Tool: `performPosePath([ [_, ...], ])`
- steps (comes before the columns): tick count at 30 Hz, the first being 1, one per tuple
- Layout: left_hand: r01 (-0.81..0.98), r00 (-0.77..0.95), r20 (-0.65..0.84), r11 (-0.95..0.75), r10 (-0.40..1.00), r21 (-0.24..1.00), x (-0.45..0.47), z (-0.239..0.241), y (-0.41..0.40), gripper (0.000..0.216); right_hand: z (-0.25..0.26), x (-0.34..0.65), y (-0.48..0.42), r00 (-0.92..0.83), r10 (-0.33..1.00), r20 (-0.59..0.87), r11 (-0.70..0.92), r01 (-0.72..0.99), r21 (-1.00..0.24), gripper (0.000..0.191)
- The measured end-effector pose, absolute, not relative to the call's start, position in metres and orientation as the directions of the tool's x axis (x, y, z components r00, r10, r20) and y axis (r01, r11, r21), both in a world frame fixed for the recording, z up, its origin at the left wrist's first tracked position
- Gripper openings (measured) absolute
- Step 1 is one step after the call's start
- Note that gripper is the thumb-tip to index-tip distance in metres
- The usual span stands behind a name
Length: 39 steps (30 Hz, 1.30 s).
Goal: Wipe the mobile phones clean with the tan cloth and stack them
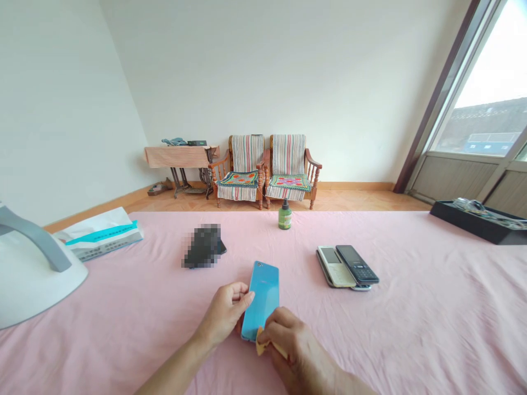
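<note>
A light blue phone (262,296) lies back side up on the pink cloth near the front middle. My left hand (225,314) grips its left edge with curled fingers. My right hand (293,343) is closed on a small yellow cloth (261,345) pressed against the phone's near end. Both forearms come in from the bottom edge.
A dark phone (203,247) lies further back on the left. Three old phones (346,266) lie to the right. A green bottle (284,214) stands at the far edge. A white appliance (28,269), a tissue pack (101,234) and a black tray (480,220) flank the pink table (432,307).
</note>
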<state>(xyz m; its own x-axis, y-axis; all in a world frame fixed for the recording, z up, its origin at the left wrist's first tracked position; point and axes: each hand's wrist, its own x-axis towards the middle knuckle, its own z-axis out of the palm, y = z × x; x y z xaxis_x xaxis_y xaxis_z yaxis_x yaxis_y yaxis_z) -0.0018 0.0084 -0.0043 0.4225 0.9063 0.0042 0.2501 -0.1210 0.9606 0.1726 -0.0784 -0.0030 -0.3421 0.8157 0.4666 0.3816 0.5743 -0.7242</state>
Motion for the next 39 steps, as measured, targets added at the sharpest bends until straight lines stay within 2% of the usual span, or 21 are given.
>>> performPosePath([
  [5, 0.377, 0.344, -0.008, -0.130, 0.939, 0.917, -0.005, 0.017, 0.007, 0.025, 0.000, 0.200, -0.072, -0.022, 0.891, 0.454, 0.422, 0.408, -0.809, 0.021],
  [7, 0.441, 0.312, -0.019, -0.126, 0.950, 0.888, -0.001, 0.028, 0.005, 0.020, -0.002, 0.206, -0.069, 0.038, 0.910, 0.414, 0.369, 0.382, -0.847, 0.018],
  [14, 0.550, 0.298, 0.030, -0.197, 0.954, 0.811, 0.035, 0.047, -0.012, 0.017, -0.012, 0.199, -0.066, 0.048, 0.950, 0.308, 0.278, 0.320, -0.906, 0.022],
  [17, 0.547, 0.352, 0.005, -0.210, 0.936, 0.810, 0.045, 0.046, -0.019, 0.018, -0.013, 0.199, -0.064, 0.013, 0.955, 0.295, 0.270, 0.370, -0.889, 0.023],
  [20, 0.531, 0.407, -0.033, -0.207, 0.913, 0.822, 0.045, 0.038, -0.019, 0.029, -0.013, 0.203, -0.063, -0.004, 0.960, 0.280, 0.249, 0.467, -0.849, 0.028],
  [25, 0.523, 0.336, 0.095, -0.270, 0.937, 0.809, 0.024, 0.019, -0.013, 0.029, -0.016, 0.207, -0.064, 0.029, 0.966, 0.256, 0.196, 0.562, -0.803, 0.029],
  [28, 0.467, 0.337, 0.028, -0.193, 0.941, 0.863, 0.016, 0.014, -0.016, 0.038, -0.017, 0.205, -0.064, 0.023, 0.970, 0.243, 0.192, 0.542, -0.818, 0.029],
  [31, 0.374, 0.375, -0.050, -0.101, 0.926, 0.922, 0.020, 0.017, -0.023, 0.040, -0.014, 0.200, -0.064, 0.023, 0.973, 0.228, 0.197, 0.420, -0.886, 0.027],
  [33, 0.319, 0.398, -0.079, -0.057, 0.914, 0.946, 0.025, 0.021, -0.027, 0.038, -0.009, 0.196, -0.066, 0.021, 0.986, 0.164, 0.155, 0.238, -0.959, 0.022],
  [35, 0.309, 0.383, -0.107, -0.019, 0.918, 0.951, 0.029, 0.023, -0.029, 0.042, -0.002, 0.196, -0.069, -0.033, 0.998, 0.054, 0.054, -0.004, -0.999, 0.026],
  [37, 0.316, 0.353, -0.130, 0.013, 0.926, 0.949, 0.031, 0.023, -0.029, 0.053, 0.003, 0.197, -0.071, -0.125, 0.992, -0.032, -0.057, -0.201, -0.978, 0.036],
  [39, 0.318, 0.350, -0.126, 0.008, 0.928, 0.948, 0.032, 0.021, -0.029, 0.057, 0.004, 0.199, -0.073, -0.179, 0.981, -0.071, -0.124, -0.304, -0.945, 0.040],
])
